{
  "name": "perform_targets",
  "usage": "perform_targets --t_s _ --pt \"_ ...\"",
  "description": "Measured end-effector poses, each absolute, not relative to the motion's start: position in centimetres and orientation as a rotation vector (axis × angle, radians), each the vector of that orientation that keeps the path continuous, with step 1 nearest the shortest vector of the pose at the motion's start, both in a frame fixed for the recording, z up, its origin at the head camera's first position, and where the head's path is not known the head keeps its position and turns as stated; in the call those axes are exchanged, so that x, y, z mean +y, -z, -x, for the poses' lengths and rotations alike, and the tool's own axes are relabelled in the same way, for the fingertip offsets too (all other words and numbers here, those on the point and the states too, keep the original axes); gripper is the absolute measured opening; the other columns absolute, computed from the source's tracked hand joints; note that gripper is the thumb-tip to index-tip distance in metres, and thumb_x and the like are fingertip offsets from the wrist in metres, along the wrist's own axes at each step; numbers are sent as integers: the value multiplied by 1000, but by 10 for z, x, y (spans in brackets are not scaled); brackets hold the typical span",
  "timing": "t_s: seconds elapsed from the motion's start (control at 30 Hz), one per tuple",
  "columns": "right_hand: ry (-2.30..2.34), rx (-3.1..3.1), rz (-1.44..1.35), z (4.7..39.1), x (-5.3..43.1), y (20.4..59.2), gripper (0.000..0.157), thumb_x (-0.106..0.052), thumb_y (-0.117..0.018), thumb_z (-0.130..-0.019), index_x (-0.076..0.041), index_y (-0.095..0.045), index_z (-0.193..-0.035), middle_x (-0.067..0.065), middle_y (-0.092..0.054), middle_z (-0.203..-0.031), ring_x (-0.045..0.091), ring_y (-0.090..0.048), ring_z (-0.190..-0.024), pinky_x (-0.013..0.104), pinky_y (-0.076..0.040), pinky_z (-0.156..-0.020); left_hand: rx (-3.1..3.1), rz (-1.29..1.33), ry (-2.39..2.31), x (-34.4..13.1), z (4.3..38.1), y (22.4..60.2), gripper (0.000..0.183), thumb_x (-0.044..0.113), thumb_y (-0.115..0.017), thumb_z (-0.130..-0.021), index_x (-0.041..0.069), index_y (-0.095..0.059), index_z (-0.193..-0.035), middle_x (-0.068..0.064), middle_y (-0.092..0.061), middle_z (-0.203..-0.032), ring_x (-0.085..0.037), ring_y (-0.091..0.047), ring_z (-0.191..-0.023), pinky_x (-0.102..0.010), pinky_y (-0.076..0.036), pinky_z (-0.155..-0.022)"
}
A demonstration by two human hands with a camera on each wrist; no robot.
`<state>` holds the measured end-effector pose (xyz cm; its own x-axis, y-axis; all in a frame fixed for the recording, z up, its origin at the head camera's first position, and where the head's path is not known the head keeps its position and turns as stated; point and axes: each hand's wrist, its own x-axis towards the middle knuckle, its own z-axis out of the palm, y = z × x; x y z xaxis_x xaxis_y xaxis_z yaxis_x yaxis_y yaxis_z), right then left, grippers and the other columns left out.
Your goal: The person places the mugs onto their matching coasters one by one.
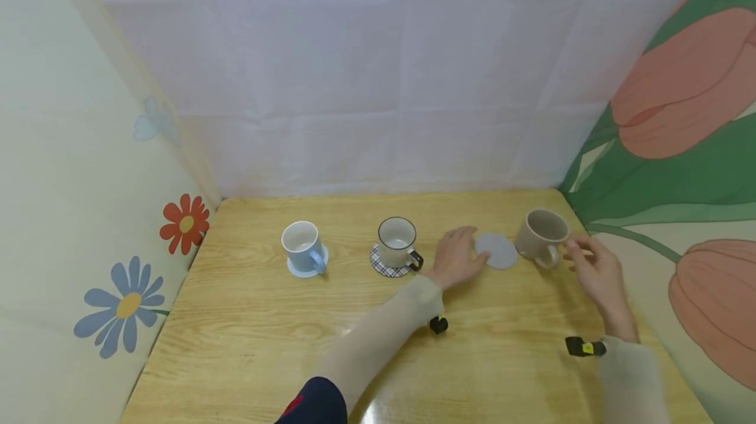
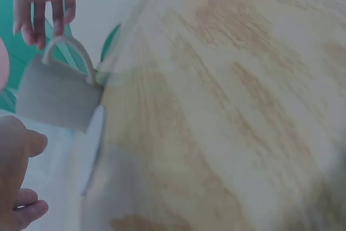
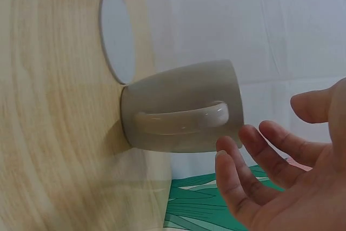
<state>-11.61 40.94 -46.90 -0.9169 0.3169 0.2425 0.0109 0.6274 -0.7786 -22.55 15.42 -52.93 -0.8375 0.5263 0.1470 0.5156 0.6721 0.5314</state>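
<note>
A grey-beige mug (image 1: 542, 235) stands upright on the table beside a round grey coaster (image 1: 495, 251), its base right at the coaster's edge. My right hand (image 1: 599, 276) is just right of the mug, its fingers (image 3: 265, 160) loosely bent near the rim and handle, not wrapped round either. Left of the coaster hovers my left hand (image 1: 457, 256), with thumb and fingers spread apart and nothing held. In the left wrist view the coaster (image 2: 94, 150) lies between that hand and the mug (image 2: 59, 93).
A white mug with a black rim (image 1: 397, 243) stands on a checked coaster (image 1: 386, 270) left of my left hand. Farther left, a light-blue mug (image 1: 305, 250) sits on a pale blue coaster (image 1: 297, 273). A white cloth (image 1: 378, 83) hangs behind the wooden table (image 1: 248, 339).
</note>
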Motion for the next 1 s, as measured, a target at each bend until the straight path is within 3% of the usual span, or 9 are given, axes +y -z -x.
perform_targets --t_s 0.23,0.3,0.43,0.53,0.7,0.77,0.9,1.0 --pt "-1188 -2500 250 116 414 483 37 -26 -57 -112 7 -60 -128 -36 -53 -106 -19 -60 -82 9 -54 -66 2834 -923 -911 160 231 549 62 46 -62 -106 10 -51 -156 -4 -58 -157 -19 -53 -147 -38 -27 -133" --pt "-1186 -2519 267 115 413 485 40 -28 -55 -112 6 -60 -132 -22 -61 -112 -19 -60 -82 10 -54 -66 2843 -949 -887 161 233 552 62 46 -64 -105 11 -51 -155 -3 -59 -156 -18 -53 -147 -38 -25 -134" --pt "-1205 -2560 263 113 412 488 46 -28 -51 -114 10 -57 -139 25 -64 -128 -19 -58 -83 13 -57 -66 2854 -973 -856 164 235 558 62 47 -68 -103 13 -53 -153 0 -60 -154 -16 -54 -146 -39 -22 -135" --pt "-1220 -2593 259 111 411 491 49 -28 -48 -115 12 -54 -143 39 -57 -137 -20 -57 -83 15 -58 -67 2849 -948 -839 166 236 562 64 48 -67 -103 15 -51 -155 1 -56 -160 -22 -47 -152 -45 -26 -133" --pt "-1336 -2625 268 111 412 497 54 -32 -43 -116 13 -51 -144 35 -57 -137 -15 -62 -88 20 -63 -71 2865 -906 -806 168 236 565 64 51 -65 -104 20 -49 -158 4 -48 -167 -32 -36 -159 -50 -31 -130" --pt "-1418 -2612 264 111 413 499 56 -33 -42 -116 15 -49 -144 23 -63 -130 -11 -65 -90 23 -65 -74 2873 -902 -787 169 236 565 62 52 -64 -104 22 -50 -157 5 -47 -167 -32 -35 -160 -49 -30 -130" --pt "-1584 -2533 217 112 414 503 52 -31 -44 -116 15 -51 -139 -15 -69 -111 -5 -70 -90 24 -66 -74 2887 -898 -733 171 238 570 62 55 -61 -105 26 -50 -158 8 -45 -168 -30 -34 -161 -46 -29 -131" --pt "-1803 -2400 145 114 415 505 36 -25 -47 -116 4 -63 -128 -22 -73 -103 0 -75 -89 24 -65 -72 2907 -899 -708 174 240 576 63 58 -60 -104 29 -49 -159 11 -45 -168 -29 -33 -161 -45 -30 -130"
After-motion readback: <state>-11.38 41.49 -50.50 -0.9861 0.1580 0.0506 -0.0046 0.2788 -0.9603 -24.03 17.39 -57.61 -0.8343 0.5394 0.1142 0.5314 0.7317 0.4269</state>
